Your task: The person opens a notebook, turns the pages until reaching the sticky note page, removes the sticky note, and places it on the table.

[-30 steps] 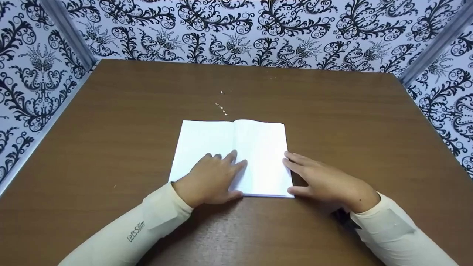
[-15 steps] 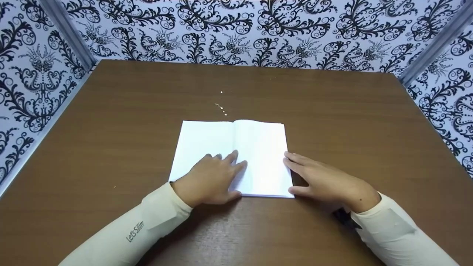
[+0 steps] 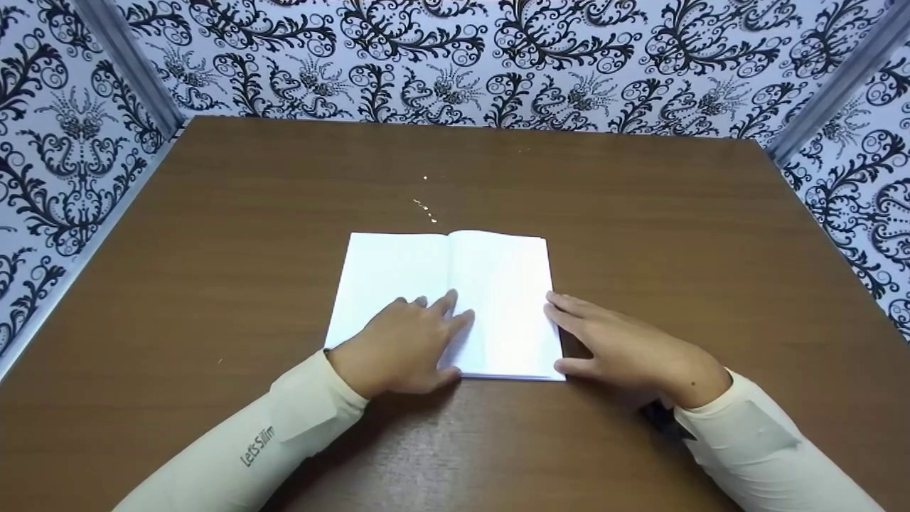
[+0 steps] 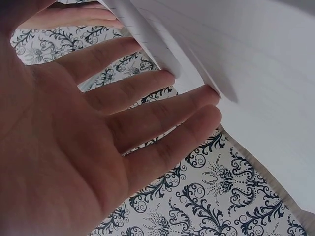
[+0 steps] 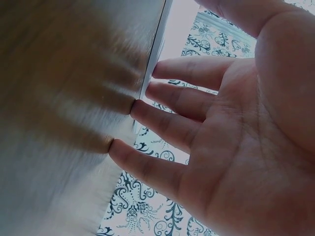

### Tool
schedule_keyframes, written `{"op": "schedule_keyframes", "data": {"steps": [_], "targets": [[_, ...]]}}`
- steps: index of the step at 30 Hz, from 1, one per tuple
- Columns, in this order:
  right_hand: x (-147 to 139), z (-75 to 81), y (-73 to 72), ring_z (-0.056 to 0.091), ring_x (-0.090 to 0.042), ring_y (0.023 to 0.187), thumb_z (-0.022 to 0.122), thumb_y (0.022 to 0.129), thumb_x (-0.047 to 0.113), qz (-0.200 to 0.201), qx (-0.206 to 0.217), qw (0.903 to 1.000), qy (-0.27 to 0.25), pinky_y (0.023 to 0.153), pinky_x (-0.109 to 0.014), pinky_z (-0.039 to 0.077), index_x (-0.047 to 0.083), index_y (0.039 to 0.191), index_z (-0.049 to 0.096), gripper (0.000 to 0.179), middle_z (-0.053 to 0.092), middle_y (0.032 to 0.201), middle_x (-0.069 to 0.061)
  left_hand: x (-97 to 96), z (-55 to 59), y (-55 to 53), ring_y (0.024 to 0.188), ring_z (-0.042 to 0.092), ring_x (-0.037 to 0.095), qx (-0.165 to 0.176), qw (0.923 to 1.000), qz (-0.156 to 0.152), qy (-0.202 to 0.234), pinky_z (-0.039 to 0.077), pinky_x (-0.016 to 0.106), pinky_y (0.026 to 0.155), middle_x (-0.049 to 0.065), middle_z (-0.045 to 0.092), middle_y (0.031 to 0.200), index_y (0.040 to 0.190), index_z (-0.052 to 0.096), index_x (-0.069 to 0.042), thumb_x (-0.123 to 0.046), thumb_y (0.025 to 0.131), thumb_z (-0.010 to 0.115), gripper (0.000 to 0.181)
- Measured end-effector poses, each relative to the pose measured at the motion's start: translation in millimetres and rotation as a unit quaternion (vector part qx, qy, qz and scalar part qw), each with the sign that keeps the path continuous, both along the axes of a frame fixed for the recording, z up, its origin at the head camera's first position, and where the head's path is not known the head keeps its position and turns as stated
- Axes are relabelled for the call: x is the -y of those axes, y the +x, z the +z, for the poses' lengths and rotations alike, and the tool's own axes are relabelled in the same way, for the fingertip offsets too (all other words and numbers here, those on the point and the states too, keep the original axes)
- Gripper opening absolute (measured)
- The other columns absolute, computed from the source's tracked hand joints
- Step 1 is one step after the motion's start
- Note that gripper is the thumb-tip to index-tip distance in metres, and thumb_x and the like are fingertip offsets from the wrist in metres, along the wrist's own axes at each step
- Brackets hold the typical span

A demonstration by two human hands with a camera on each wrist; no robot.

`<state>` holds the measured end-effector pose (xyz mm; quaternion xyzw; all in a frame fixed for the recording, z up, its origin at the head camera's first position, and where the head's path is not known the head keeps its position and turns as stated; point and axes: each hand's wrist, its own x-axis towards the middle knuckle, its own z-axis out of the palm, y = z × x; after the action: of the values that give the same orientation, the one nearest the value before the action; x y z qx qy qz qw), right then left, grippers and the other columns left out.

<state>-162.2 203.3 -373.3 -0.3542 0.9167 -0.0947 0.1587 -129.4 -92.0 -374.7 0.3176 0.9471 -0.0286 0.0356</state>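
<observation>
Unchanged from a second ago, the left hand [image 3: 407,343], fingers spread, rests on the open notebook [image 3: 513,284] on the table [image 3: 213,270] while the right hand [image 3: 629,348], fingers extended, touches its edge, neither gripping, apparently steadying it.

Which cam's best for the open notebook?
Head: it frames the notebook spread open, nearly whole, though the left hand hides part. Left wrist shows only a close, cropped portion; right wrist, just a narrow strip along an edge.
</observation>
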Motion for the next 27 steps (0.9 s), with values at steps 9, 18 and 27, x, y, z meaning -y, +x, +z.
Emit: {"op": "schedule_keyframes", "data": {"steps": [9,18,27], "targets": [[-0.8,-2.3,-1.0,0.032,-0.037,0.149,0.066,0.096,0.033,0.006,-0.009,0.9999,-0.005,0.117,-0.054,0.031,-0.004,0.151,0.036,0.073,0.031,0.161,-0.022,-1.5,-0.3,1.1,0.116,0.066,0.038,-0.001,1.0000,-0.002,0.009,0.055,0.053,0.089,0.018,0.054,0.146,0.143,0.054,-0.012,-0.050,0.088,0.066,0.068],[-0.3,-2.1,-1.6,0.029,-0.035,0.150,0.066,0.095,0.035,-0.007,0.003,1.0000,0.001,0.118,-0.053,0.029,-0.003,0.153,0.032,0.077,0.027,0.163,-0.020,-2.0,1.1,1.1,0.114,0.066,0.038,0.003,0.9999,-0.005,0.014,0.055,0.054,0.088,0.016,0.052,0.149,0.143,0.054,-0.014,-0.049,0.088,0.067,0.067],[-1.7,-3.6,-1.5,0.031,-0.037,0.149,0.066,0.096,0.034,0.008,-0.012,0.9998,-0.013,0.117,-0.054,0.030,-0.005,0.151,0.035,0.075,0.030,0.161,-0.022,-4.2,1.5,3.0,0.116,0.067,0.035,-0.002,0.9991,-0.027,0.034,0.056,0.052,0.088,0.014,0.051,0.150,0.144,0.053,-0.016,-0.043,0.086,0.070,0.066]]}}
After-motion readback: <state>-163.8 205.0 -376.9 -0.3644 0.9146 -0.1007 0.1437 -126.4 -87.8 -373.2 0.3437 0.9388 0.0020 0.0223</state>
